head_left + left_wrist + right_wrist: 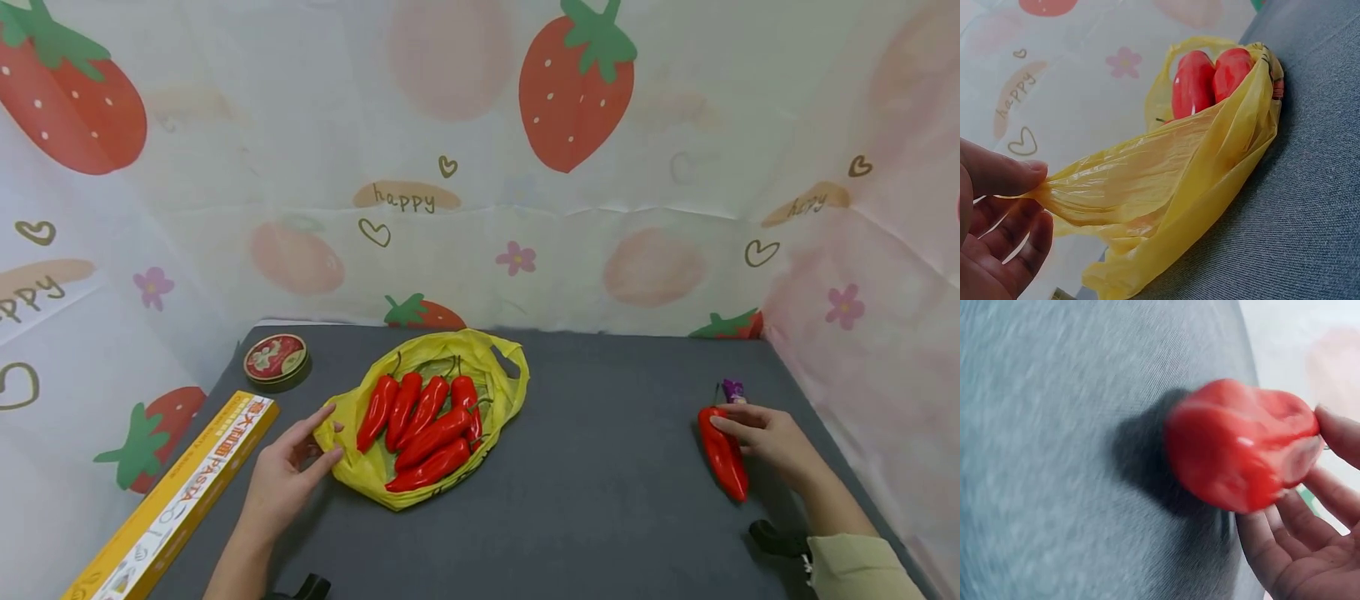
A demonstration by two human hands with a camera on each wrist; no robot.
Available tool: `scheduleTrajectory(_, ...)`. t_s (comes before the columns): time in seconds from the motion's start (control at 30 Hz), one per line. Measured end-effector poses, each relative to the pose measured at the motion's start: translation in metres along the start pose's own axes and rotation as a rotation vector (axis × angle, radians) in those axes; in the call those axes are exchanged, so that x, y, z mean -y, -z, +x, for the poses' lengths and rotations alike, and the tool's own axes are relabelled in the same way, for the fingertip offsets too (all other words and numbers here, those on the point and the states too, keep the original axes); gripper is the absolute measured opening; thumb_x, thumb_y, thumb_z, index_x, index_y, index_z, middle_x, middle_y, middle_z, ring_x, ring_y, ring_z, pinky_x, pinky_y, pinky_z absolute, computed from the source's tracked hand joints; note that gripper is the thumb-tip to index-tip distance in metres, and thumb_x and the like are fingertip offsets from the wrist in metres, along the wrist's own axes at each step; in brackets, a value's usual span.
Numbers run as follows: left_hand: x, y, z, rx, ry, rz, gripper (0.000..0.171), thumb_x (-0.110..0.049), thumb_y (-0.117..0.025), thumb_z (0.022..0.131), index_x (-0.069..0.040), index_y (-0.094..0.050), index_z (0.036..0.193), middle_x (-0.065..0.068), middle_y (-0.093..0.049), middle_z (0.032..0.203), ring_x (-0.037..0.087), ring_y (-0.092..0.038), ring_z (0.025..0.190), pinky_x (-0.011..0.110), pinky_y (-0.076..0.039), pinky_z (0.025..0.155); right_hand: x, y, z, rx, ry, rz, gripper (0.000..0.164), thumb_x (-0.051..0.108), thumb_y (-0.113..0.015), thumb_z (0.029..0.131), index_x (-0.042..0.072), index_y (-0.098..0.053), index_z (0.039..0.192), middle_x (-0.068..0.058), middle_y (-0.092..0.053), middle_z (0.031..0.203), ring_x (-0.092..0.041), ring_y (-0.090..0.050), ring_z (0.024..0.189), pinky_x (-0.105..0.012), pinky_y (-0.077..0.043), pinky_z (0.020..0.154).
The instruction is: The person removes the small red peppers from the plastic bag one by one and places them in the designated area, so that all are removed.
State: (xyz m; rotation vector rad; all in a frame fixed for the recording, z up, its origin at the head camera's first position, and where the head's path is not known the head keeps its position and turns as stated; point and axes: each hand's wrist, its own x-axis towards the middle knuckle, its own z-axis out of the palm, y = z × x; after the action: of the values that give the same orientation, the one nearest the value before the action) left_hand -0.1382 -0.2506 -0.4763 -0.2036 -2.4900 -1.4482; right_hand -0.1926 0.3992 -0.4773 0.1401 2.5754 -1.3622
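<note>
Head view: you are working at a grey worktop [600, 500] that is standing inside strawberry-print sheeting [480, 167]. A long yellow pasta box [180, 500] is lying along the left edge, with a round tin [276, 361] sitting just beyond its far end. A yellow plastic bag [360, 467] is lying open near the middle of the worktop, and six red peppers [431, 417] are resting on it side by side, stems pointing away from you.

Your left hand [288, 475] is lying at the bag's near-left corner; in the left wrist view your thumb and fingers [1013, 175] are pinching a gathered fold of the bag's plastic, pulling it taut off the worktop.

Your right hand [772, 437] is sitting well apart from the bag, at the right side of the worktop, on a single red pepper [723, 454]. Your fingers are curling around its stem end, with its tip pointing toward you. In the right wrist view the fingers [1285, 544] are cradling the pepper from below, though that picture is blurring. A small purple item [732, 389] is lying just beyond the pepper; you cannot tell what it is.
</note>
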Motion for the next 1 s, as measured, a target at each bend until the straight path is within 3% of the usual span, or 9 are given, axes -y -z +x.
scheduleTrajectory(0.27, 0.001, 0.001, -0.001, 0.004, 0.009, -0.001, 0.059, -0.007, -0.074, 0.091, -0.012, -0.055, 0.146, 0.014, -0.071, 0.119, 0.003, -0.059, 0.091, 0.01, -0.051, 0.08, -0.004, 0.0, 0.003, 0.043, -0.035, -0.103, 0.071, 0.048, -0.06, 0.099, -0.008, -0.05, 0.143, -0.032, -0.051, 0.142, -0.023, -0.061, 0.108, -0.032, -0.059, 0.084)
scheduleTrajectory(0.53, 0.001, -0.001, 0.0, 0.013, 0.006, -0.026, 0.059, -0.007, -0.074, 0.091, -0.012, -0.055, 0.146, 0.014, -0.07, 0.121, 0.001, -0.059, 0.094, 0.011, -0.051, 0.08, 0.0, 0.003, 0.002, -0.005, 0.01, -0.2, 0.068, 0.048, -0.057, 0.101, -0.009, -0.053, 0.139, -0.024, -0.063, 0.118, -0.021, -0.06, 0.087, -0.03, -0.055, 0.069)
scheduleTrajectory(0.8, 0.0, 0.0, -0.001, 0.009, 0.003, -0.03, 0.058, -0.007, -0.074, 0.091, -0.011, -0.055, 0.146, 0.015, -0.07, 0.119, 0.003, -0.059, 0.091, 0.012, -0.051, 0.079, 0.003, 0.005, -0.001, -0.002, 0.027, -0.19, 0.068, 0.046, -0.06, 0.1, -0.007, -0.053, 0.14, -0.033, -0.058, 0.133, -0.023, -0.069, 0.094, -0.029, -0.058, 0.076)
scheduleTrajectory(1.0, 0.001, 0.0, 0.0, 0.006, -0.002, -0.02, 0.059, -0.007, -0.074, 0.091, -0.01, -0.055, 0.146, 0.015, -0.07, 0.121, 0.003, -0.059, 0.092, 0.011, -0.05, 0.079, 0.009, -0.001, -0.005, 0.021, 0.037, -0.257, 0.075, 0.044, -0.072, 0.092, -0.009, -0.05, 0.141, -0.035, -0.057, 0.133, -0.042, -0.064, 0.111, -0.043, -0.059, 0.084)
